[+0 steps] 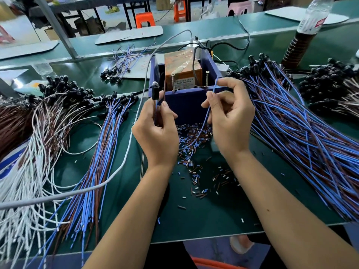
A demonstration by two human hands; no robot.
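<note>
left forearm (124, 220): bare, rises from the lower edge, wrist straight | left hand (155, 131): back to camera, fingers curled, thumb and forefinger pinch a wire (214, 87) | right forearm (281, 200): bare, enters from lower right | right hand (231, 121): level with the left, thumb and forefinger pinch what seems the same wire, other fingers loosely curled | hands near, not touching
</note>
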